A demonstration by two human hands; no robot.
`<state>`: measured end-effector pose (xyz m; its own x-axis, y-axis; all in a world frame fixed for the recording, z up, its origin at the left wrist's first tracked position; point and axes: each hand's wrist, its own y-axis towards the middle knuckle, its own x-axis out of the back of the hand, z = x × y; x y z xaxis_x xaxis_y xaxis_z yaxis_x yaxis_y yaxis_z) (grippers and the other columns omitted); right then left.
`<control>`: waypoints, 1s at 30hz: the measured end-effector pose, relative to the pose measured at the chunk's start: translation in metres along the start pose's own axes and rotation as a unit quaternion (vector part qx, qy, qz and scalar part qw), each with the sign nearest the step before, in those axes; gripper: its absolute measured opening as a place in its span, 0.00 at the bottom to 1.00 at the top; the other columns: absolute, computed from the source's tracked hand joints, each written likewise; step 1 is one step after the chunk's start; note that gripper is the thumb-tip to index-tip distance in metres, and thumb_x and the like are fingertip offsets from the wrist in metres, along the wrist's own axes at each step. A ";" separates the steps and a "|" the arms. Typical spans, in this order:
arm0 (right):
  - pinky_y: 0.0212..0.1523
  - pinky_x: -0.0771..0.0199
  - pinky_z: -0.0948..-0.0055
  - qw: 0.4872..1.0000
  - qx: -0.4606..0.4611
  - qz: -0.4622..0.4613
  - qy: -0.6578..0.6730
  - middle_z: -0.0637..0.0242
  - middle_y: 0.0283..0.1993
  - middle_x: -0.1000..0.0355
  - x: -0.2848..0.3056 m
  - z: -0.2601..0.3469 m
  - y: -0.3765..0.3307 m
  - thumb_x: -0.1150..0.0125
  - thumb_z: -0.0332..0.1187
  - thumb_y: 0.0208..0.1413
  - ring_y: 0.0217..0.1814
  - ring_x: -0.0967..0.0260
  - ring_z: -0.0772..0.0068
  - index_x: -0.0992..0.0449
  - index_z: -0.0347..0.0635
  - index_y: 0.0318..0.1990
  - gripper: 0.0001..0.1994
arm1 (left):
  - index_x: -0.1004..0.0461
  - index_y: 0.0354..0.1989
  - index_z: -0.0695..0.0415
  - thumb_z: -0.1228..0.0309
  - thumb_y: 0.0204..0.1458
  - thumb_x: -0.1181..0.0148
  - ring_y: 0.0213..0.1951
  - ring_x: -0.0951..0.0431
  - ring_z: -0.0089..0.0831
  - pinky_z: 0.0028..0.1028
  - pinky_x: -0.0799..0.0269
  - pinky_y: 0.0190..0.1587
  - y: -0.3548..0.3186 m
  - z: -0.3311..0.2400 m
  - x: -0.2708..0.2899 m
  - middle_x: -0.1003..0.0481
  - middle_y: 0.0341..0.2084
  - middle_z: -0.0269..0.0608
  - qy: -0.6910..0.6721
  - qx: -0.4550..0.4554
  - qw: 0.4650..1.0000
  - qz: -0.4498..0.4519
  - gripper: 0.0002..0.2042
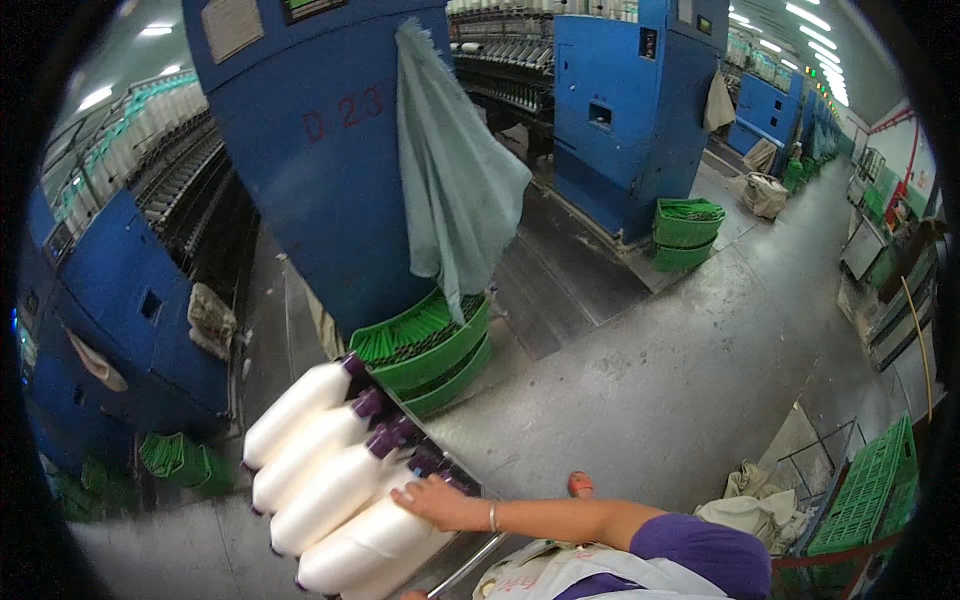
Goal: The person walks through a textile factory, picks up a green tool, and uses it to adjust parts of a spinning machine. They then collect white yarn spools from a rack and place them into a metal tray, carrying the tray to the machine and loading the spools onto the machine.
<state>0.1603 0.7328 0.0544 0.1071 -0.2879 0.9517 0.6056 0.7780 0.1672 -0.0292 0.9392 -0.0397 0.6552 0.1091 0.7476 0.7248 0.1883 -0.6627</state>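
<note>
Large white yarn bobbins (318,462) with dark purple ends lie side by side in a slanting row, slightly blurred, at the lower left. My right hand (440,503) reaches across from the right and is closed over the purple-ended side of the nearest yarn bobbin (365,548), its fingers bent on the white yarn. A metal bar (470,567) runs beside the bobbins below my wrist. Only a sliver of my left hand (412,595) shows at the lower edge by this bar; its fingers are hidden.
Blue machine cabinets (310,190) stand left and ahead, one hung with a grey-green cloth (450,170). Green baskets (435,365) of thin green tubes sit at their feet. A grey floor aisle (680,380) runs toward the upper right. A green crate (870,490) and crumpled cloth (755,505) are at the right.
</note>
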 end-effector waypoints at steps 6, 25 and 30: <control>0.39 0.36 0.58 0.987 0.131 0.082 0.052 0.53 0.46 0.32 0.018 -0.063 0.031 0.33 0.26 0.35 0.49 0.32 0.57 0.43 0.35 0.61 0.40 | 0.19 0.33 0.56 0.60 0.39 0.43 0.40 0.22 0.42 0.44 0.28 0.45 -0.017 -0.096 -0.003 0.22 0.35 0.51 -0.108 0.115 0.986 -0.047 0.17; 0.34 0.34 0.56 0.916 0.377 0.133 0.018 0.57 0.34 0.31 0.017 -0.096 0.234 0.35 0.31 0.34 0.34 0.29 0.51 0.38 0.45 0.53 0.32 | 0.19 0.27 0.57 0.58 0.35 0.41 0.30 0.19 0.44 0.38 0.24 0.33 0.046 -0.156 0.080 0.21 0.25 0.50 -0.332 0.288 0.882 -0.171 0.16; 0.38 0.34 0.56 0.902 0.395 0.173 0.026 0.55 0.37 0.32 0.005 -0.077 0.300 0.36 0.28 0.33 0.37 0.30 0.50 0.40 0.44 0.57 0.36 | 0.18 0.33 0.49 0.59 0.35 0.41 0.33 0.19 0.46 0.43 0.25 0.37 0.077 -0.111 0.106 0.21 0.27 0.50 -0.412 0.277 0.859 -0.123 0.15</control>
<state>0.4032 0.9222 0.0898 0.2320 0.0384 0.9720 -0.2191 0.9756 0.0137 0.1192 0.8570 -0.0163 -0.0422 0.6116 0.7901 0.4571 0.7150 -0.5290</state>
